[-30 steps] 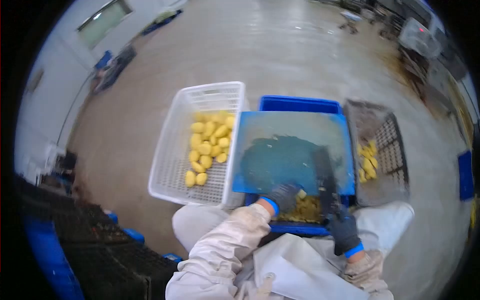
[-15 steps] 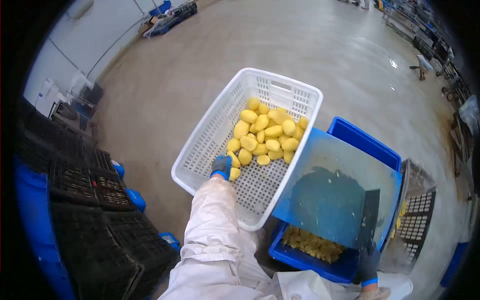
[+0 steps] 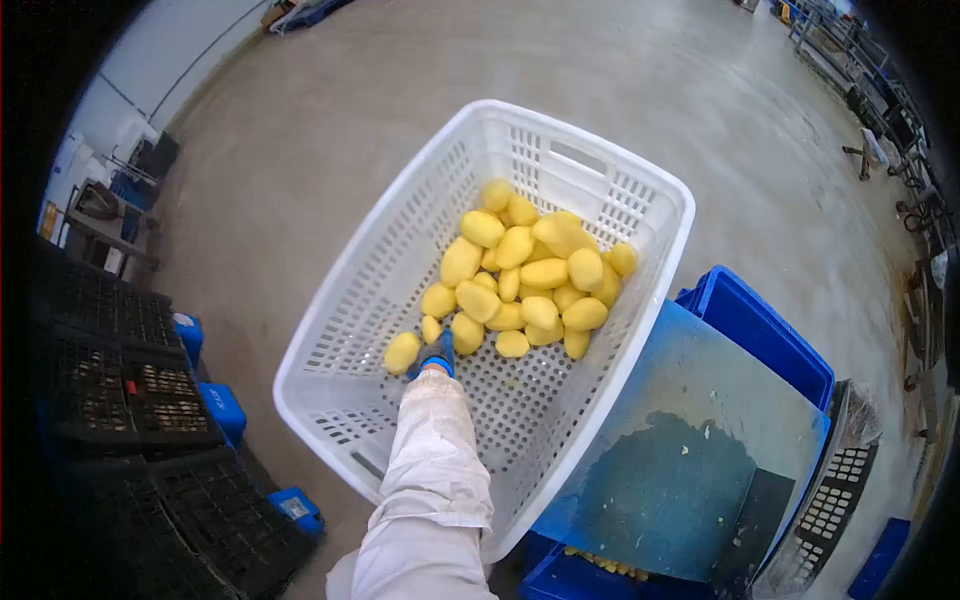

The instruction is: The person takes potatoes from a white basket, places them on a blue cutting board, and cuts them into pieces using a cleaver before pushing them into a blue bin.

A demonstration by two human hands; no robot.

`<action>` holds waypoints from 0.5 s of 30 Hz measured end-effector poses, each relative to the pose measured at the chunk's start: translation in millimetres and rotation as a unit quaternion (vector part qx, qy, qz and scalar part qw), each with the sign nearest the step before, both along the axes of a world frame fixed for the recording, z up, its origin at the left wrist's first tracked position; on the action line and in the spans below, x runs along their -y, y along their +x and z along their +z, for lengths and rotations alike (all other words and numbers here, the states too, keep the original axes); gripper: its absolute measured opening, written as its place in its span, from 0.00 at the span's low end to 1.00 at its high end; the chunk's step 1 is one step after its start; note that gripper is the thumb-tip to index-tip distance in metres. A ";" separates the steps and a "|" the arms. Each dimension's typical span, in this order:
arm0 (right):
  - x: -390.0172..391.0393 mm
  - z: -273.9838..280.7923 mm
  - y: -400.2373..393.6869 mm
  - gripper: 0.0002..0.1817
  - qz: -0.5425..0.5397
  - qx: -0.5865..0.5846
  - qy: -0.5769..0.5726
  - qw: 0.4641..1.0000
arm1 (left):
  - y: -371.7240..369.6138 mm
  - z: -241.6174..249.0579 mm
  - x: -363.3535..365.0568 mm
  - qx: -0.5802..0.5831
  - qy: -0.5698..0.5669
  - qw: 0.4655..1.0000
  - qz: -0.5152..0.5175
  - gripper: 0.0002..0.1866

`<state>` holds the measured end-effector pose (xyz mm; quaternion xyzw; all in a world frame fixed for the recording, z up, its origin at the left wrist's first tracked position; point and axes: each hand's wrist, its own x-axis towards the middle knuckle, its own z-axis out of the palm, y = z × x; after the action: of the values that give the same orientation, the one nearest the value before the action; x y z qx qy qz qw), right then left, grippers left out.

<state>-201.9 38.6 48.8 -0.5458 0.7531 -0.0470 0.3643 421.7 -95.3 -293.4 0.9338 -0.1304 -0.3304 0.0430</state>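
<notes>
Peeled yellow potatoes [image 3: 520, 275] are heaped in a large white perforated plastic crate [image 3: 330, 290]. My left hand [image 3: 434, 357], in a dark glove with a blue cuff, reaches down into the crate among the nearest potatoes. One potato [image 3: 402, 353] sits just left of its fingers, another [image 3: 467, 333] just right. The fingertips are partly hidden, so whether they grip anything does not show. My right hand is out of sight. A flat, dark blade-like piece [image 3: 757, 515] lies over the wet board [image 3: 680, 430] to the right of the crate.
Blue bins [image 3: 765, 325] stand under the board, the nearer one holding yellowish pieces [image 3: 605, 565]. Stacked black crates [image 3: 195, 515] and blue containers [image 3: 222, 410] line the left. A black grated crate [image 3: 835, 490] sits at right. Wet floor spreads ahead.
My view has come closer to the white crate. The potatoes by my left hand have shifted, one now lying left of it. My right hand has dropped out of view.
</notes>
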 end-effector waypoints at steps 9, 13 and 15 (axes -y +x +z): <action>-18.7 -28.8 -52.4 0.23 0.213 -0.037 -0.072 0.974 | -30.0 14.3 -24.3 0.005 -0.013 0.991 0.130 0.44; -0.4 -20.0 3.4 0.13 0.156 -0.066 -0.217 0.961 | -29.7 -32.2 -32.3 -0.211 -0.369 0.833 0.353 0.31; 2.9 -1.1 10.4 0.16 0.034 -0.057 -0.020 0.998 | -48.0 47.2 -1.8 -0.150 -0.372 0.868 0.293 0.31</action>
<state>-191.4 35.7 47.8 -0.5801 0.7525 -0.0179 0.3112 373.7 -93.4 -246.2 0.7833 0.0442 -0.3653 0.5010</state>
